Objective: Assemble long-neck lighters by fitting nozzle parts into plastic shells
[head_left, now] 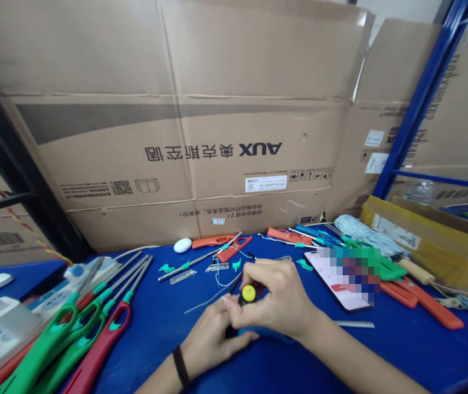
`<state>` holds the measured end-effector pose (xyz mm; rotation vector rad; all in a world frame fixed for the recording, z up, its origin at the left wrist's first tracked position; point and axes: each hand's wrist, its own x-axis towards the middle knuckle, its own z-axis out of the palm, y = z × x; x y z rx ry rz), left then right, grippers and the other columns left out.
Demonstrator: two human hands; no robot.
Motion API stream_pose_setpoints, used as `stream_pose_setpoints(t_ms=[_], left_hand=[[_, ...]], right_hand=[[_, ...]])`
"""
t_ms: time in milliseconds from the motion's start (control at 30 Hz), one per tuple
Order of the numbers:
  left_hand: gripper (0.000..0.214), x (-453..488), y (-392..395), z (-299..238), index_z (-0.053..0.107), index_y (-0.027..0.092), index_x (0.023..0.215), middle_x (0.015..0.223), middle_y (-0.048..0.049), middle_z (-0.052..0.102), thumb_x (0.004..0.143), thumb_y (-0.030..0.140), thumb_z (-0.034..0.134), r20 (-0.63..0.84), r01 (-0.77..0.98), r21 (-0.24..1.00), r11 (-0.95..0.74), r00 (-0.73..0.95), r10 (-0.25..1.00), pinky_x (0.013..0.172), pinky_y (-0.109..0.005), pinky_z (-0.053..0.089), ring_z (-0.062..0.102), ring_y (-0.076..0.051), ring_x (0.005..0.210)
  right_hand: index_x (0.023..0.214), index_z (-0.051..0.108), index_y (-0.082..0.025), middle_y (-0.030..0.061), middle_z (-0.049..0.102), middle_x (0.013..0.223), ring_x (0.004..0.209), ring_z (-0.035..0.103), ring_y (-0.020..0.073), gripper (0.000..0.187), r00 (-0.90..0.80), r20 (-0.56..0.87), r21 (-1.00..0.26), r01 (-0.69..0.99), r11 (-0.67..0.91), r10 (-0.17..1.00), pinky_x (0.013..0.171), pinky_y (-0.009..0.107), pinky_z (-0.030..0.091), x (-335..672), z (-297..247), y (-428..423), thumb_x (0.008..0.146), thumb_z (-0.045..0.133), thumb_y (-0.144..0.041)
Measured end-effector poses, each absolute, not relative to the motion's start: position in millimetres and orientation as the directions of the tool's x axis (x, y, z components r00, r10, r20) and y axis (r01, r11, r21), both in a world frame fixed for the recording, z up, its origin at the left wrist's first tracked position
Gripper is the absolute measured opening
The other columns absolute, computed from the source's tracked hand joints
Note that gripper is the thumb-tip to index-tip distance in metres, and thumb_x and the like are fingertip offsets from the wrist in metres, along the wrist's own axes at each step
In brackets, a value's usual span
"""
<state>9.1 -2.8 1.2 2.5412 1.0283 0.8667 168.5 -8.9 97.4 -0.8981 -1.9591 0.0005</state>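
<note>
on blue table (406,350) | right hand (281,301) pinching screwdriver (249,293) | left hand (211,336) curled beneath, grip unclear | lighters (105,334) left | phone (332,273) right

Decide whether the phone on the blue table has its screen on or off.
On: the phone shows a bright white screen with coloured content, not black.

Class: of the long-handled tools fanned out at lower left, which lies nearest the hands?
The dark red-handled one, rightmost of the fan; the green-handled ones lie farther from the left hand.
</note>
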Motion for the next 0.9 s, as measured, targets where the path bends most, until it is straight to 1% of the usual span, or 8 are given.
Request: stream_pose_setpoints(t_ms=[167, 267, 333, 500, 633, 733, 800, 900], left_hand=[[0.032, 9, -2, 0, 0.064, 0.021, 0.106, 0.098, -0.0055, 0.067, 0.076, 0.032, 0.067, 0.438, 0.502, 0.462, -0.731, 0.587, 0.68, 0.079, -0.03, 0.052, 0.062, -0.021, 0.087], [0.033, 8, -1, 1, 0.064, 0.02, 0.107, 0.104, -0.0073, 0.067, 0.077, 0.033, 0.067, 0.421, 0.496, 0.481, -0.723, 0.593, 0.686, 0.083, -0.031, 0.051, 0.062, -0.023, 0.093], [0.032, 8, -1, 2, 0.064, 0.02, 0.108, 0.106, -0.0072, 0.067, 0.079, 0.034, 0.065, 0.398, 0.488, 0.501, -0.715, 0.604, 0.69, 0.085, -0.03, 0.05, 0.061, -0.023, 0.096], [0.028, 9, 0, 3, 0.066, 0.022, 0.104, 0.106, -0.0059, 0.067, 0.081, 0.037, 0.064, 0.372, 0.474, 0.527, -0.705, 0.617, 0.693, 0.087, -0.029, 0.049, 0.061, -0.022, 0.099], [0.034, 6, 1, 1, 0.064, 0.021, 0.108, 0.106, -0.0079, 0.066, 0.081, 0.042, 0.063, 0.368, 0.512, 0.479, -0.713, 0.62, 0.693, 0.087, -0.032, 0.05, 0.061, -0.023, 0.098], [0.041, 2, 1, 4, 0.063, 0.022, 0.11, 0.103, -0.0079, 0.065, 0.078, 0.047, 0.063, 0.359, 0.518, 0.451, -0.727, 0.641, 0.678, 0.098, -0.038, 0.044, 0.06, -0.024, 0.1], [0.043, 1, 1, 7, 0.063, 0.023, 0.111, 0.097, -0.0061, 0.064, 0.077, 0.048, 0.065, 0.346, 0.528, 0.439, -0.727, 0.647, 0.679, 0.105, -0.042, 0.036, 0.06, -0.023, 0.099], [0.041, 1, 0, 13, 0.064, 0.022, 0.11, 0.093, -0.0045, 0.062, 0.074, 0.041, 0.07, 0.305, 0.565, 0.41, -0.716, 0.655, 0.692, 0.108, -0.049, 0.027, 0.06, -0.022, 0.093]], right_hand=[[0.05, 0.036, -0.019, -0.0071, 0.034, 0.047, 0.044, 0.031, 0.0061, 0.036, -0.235, 0.756, -0.357, 0.635, 0.685, 0.611, 0.044, 0.02, 0.022, 165, 95, -5, 0.059, 0.065, -0.038], [0.048, 0.036, -0.018, -0.0068, 0.033, 0.047, 0.044, 0.031, 0.0061, 0.038, -0.221, 0.771, -0.314, 0.684, 0.659, 0.597, 0.046, 0.021, 0.021, 163, 94, -3, 0.06, 0.064, -0.041], [0.046, 0.037, -0.017, -0.0059, 0.033, 0.045, 0.045, 0.032, 0.007, 0.038, -0.219, 0.766, -0.286, 0.726, 0.625, 0.604, 0.047, 0.022, 0.019, 161, 97, -4, 0.064, 0.061, -0.041], [0.049, 0.05, -0.018, -0.0034, 0.041, 0.044, 0.044, 0.035, 0.0095, 0.027, -0.168, 0.665, -0.286, 0.843, 0.455, 0.728, 0.048, 0.024, 0.017, 157, 103, -3, 0.069, 0.058, -0.035], [0.067, 0.059, -0.02, -0.0012, 0.059, 0.064, 0.059, 0.052, 0.0133, 0.025, -0.256, 0.532, -0.45, 0.722, 0.525, 0.807, 0.053, 0.021, 0.033, 165, 94, -7, 0.069, 0.067, -0.044], [0.077, 0.065, -0.021, -0.0001, 0.068, 0.078, 0.073, 0.061, 0.0157, 0.021, -0.391, 0.402, -0.613, 0.557, 0.56, 0.828, 0.065, 0.023, 0.043, 180, 84, -13, 0.075, 0.066, -0.042], [0.084, 0.067, -0.021, 0.0012, 0.07, 0.083, 0.077, 0.063, 0.0172, 0.022, -0.298, 0.394, -0.701, 0.514, 0.494, 0.87, 0.071, 0.026, 0.046, 194, 81, -18, 0.081, 0.06, -0.042], [0.091, 0.067, -0.019, 0.0048, 0.07, 0.085, 0.078, 0.064, 0.0194, 0.028, 0.009, 0.489, -0.77, 0.475, 0.427, 0.872, 0.073, 0.03, 0.048, 216, 74, -26, 0.086, 0.052, -0.043]])
